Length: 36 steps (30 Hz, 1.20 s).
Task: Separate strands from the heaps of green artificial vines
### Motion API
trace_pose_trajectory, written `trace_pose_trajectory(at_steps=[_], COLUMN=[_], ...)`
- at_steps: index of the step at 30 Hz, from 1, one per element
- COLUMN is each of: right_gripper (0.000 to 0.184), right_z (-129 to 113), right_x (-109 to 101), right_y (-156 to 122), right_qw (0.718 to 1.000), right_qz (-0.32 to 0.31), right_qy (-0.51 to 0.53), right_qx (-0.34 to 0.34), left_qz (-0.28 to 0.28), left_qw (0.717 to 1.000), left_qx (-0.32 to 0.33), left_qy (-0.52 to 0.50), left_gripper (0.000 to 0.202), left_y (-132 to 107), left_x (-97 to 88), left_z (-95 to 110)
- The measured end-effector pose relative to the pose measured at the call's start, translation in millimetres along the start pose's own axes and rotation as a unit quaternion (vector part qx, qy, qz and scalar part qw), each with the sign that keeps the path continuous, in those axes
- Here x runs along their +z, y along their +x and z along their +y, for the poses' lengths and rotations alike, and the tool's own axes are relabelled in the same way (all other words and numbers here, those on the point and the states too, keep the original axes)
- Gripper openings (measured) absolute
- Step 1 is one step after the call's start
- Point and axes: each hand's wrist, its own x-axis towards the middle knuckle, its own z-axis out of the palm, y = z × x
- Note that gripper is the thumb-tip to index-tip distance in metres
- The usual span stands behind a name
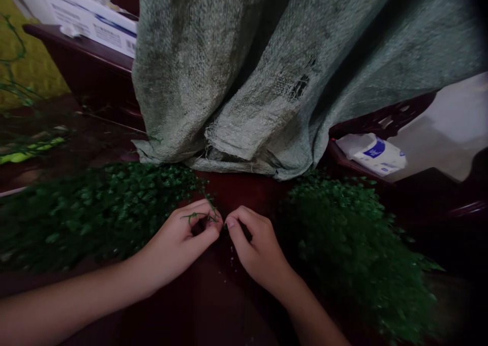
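My left hand (177,244) pinches a thin green stem (193,215), which curls over the fingers and has short side branches. Close beside it, my right hand (256,241) has its thumb and forefinger pressed together. Its fingertips nearly meet those of the left hand; whatever lies between them is too small to make out. A heap of small-leaved greenery (102,203) spreads behind and left of my left hand. To the right of my right hand sits another bushy green heap (343,249).
A large grey-green woven sack (244,81) hangs down in front, frayed and torn. White boxes (95,25) rest on a dark red wooden ledge (91,56) at the left. A white and blue tissue pack (375,153) lies at the right. Small white bits dot the dark red surface (221,295).
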Motion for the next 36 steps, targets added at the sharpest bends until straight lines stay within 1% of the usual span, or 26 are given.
trace_pose_trajectory(at_steps=[3, 6, 9, 12, 16, 20, 24, 26, 28, 29, 31, 33, 36], right_gripper=[0.023, 0.023, 0.021, 0.020, 0.018, 0.014, 0.013, 0.015, 0.019, 0.021, 0.023, 0.022, 0.021], right_z=[-0.5, 0.8, 3.7, 7.4, 12.0, 12.4, 9.8, 10.2, 12.3, 13.8, 16.9, 19.2, 20.7], right_x=[0.3, 0.6, 1.7, 2.7, 1.9, -0.7, -5.0, -8.6, -12.8, -14.5, -16.3, -15.8, -13.6], right_y=[0.8, 1.1, 1.5, 1.9, 1.7, 3.0, 5.1, 5.3, 5.4, 5.5, 6.4, 7.5, 8.5], right_qw=[0.997, 0.983, 0.968, 0.955, 0.941, 0.938, 0.934, 0.928, 0.916, 0.909, 0.900, 0.894, 0.888], right_qz=[-0.028, -0.069, -0.101, -0.133, -0.171, -0.206, -0.241, -0.249, -0.247, -0.233, -0.178, -0.146, -0.137], right_qy=[0.051, 0.111, 0.162, 0.205, 0.239, 0.235, 0.219, 0.237, 0.284, 0.314, 0.362, 0.380, 0.389], right_qx=[0.056, 0.127, 0.160, 0.166, 0.167, 0.150, 0.148, 0.144, 0.142, 0.144, 0.165, 0.189, 0.203], left_qz=[-0.009, -0.022, -0.043, -0.070, -0.087, -0.098, -0.107, -0.095, -0.075, -0.070, -0.073, -0.083, -0.077], left_qw=[1.000, 1.000, 0.999, 0.996, 0.994, 0.993, 0.993, 0.995, 0.996, 0.996, 0.995, 0.994, 0.995], left_qx=[0.006, 0.001, -0.003, 0.003, 0.001, 0.000, 0.005, 0.008, 0.003, -0.002, -0.011, -0.017, -0.022], left_qy=[-0.008, -0.013, -0.032, -0.055, -0.063, -0.060, -0.042, -0.034, -0.042, -0.050, -0.065, -0.063, -0.052], left_gripper=[0.019, 0.018, 0.020, 0.021, 0.021, 0.021, 0.020, 0.021, 0.024, 0.025, 0.023, 0.019, 0.016], left_y=[-0.3, -0.9, -1.9, -2.8, -2.9, -2.1, -0.4, 1.2, 3.3, 4.3, 5.8, 6.4, 6.2], left_x=[0.2, 0.2, -0.1, -0.8, -1.8, -2.1, -1.7, -2.1, -3.2, -3.8, -4.8, -5.0, -3.9], left_z=[-0.8, -0.7, 1.1, 3.0, 4.9, 6.4, 5.0, 2.4, -0.5, -1.6, -2.5, -2.0, -0.5])
